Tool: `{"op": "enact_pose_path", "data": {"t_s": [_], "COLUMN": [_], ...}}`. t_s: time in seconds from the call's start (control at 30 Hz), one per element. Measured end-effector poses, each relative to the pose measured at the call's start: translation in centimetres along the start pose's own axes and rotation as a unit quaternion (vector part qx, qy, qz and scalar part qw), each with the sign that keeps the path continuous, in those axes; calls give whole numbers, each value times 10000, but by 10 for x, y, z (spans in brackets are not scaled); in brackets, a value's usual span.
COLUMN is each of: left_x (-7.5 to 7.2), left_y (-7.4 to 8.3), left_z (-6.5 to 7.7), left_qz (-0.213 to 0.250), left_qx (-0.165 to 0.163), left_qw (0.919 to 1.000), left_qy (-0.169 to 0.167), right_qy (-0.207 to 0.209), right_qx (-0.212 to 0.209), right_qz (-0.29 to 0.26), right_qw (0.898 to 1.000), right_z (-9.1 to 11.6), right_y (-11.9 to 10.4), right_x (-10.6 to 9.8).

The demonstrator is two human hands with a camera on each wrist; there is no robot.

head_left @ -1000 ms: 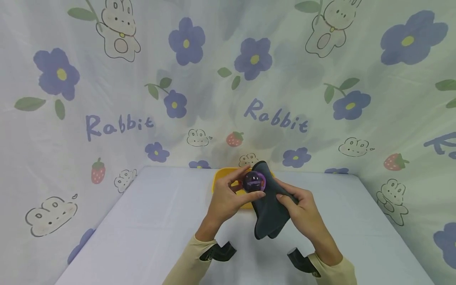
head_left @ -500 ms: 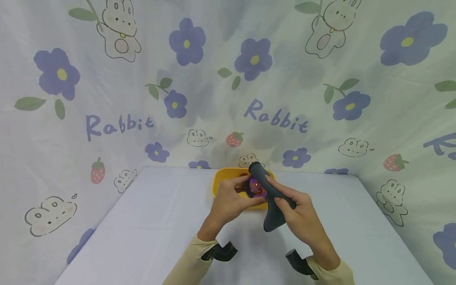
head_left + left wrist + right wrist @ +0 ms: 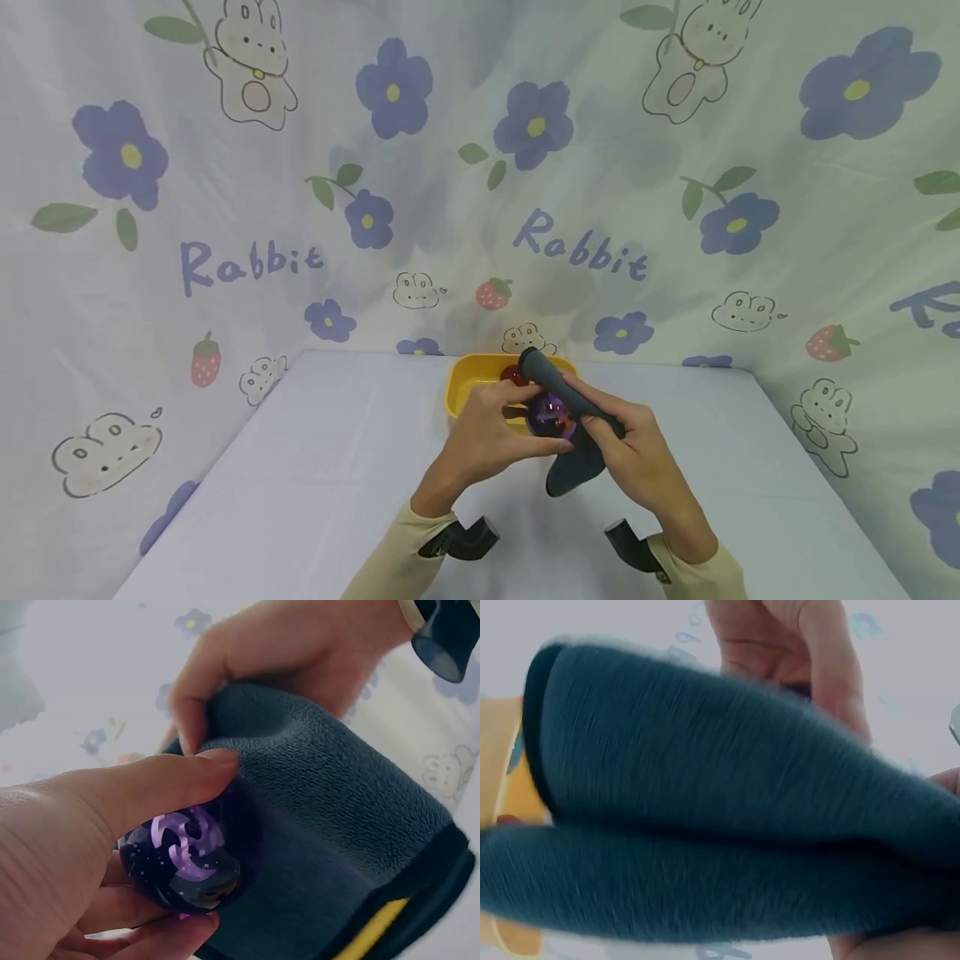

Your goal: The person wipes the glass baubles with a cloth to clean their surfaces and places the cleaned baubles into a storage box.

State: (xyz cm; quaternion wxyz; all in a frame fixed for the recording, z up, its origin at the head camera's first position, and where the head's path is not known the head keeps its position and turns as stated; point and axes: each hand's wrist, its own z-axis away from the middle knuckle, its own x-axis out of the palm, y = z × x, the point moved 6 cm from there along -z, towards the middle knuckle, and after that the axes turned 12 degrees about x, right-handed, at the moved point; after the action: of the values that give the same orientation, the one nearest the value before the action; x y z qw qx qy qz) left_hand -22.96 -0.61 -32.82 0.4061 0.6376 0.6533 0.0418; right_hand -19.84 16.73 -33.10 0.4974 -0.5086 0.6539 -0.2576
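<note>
A glossy dark purple ball (image 3: pixel 191 859) with a lilac swirl emblem sits between the thumb and fingers of my left hand (image 3: pixel 480 433). My right hand (image 3: pixel 645 454) grips a dark grey-blue plush cloth (image 3: pixel 576 471) with a black edge. The cloth lies against the ball's right side, seen close up in the left wrist view. Folded cloth (image 3: pixel 690 742) fills most of the right wrist view and hides nearly all of the ball there.
Behind the hands stands a yellow tray (image 3: pixel 459 392) on the white-covered table (image 3: pixel 337 467). A shiny red round thing (image 3: pixel 513 374) shows inside it. A printed rabbit-and-flower curtain (image 3: pixel 450 192) hangs behind the table.
The cloth has gone from spread out to folded over beside the ball. The ball has turned and shifted slightly right and toward me. More of the red thing in the tray shows.
</note>
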Motion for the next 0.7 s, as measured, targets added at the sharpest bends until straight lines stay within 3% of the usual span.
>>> {"op": "enact_pose_path", "data": {"t_s": [0.13,0.27,0.47,0.7], "left_x": [-3,-7,-12,-15], "left_y": [7,8,2,-3], "left_z": [1,2,2,2], "left_qz": [-195,-24,447,693], "left_qx": [243,312,-15,-334], "left_qw": [9995,9993,9976,9939], "left_qy": [41,210,524,797], "right_qy": [-163,-285,-343,-194], "right_qx": [321,434,424,466], "right_qz": [-240,-393,-539,-568], "right_qw": [9991,9979,9971,9971], "right_z": [-3,-5,-4,-2], "right_y": [8,12,11,6], "right_x": [-3,-3,-1,-3]}}
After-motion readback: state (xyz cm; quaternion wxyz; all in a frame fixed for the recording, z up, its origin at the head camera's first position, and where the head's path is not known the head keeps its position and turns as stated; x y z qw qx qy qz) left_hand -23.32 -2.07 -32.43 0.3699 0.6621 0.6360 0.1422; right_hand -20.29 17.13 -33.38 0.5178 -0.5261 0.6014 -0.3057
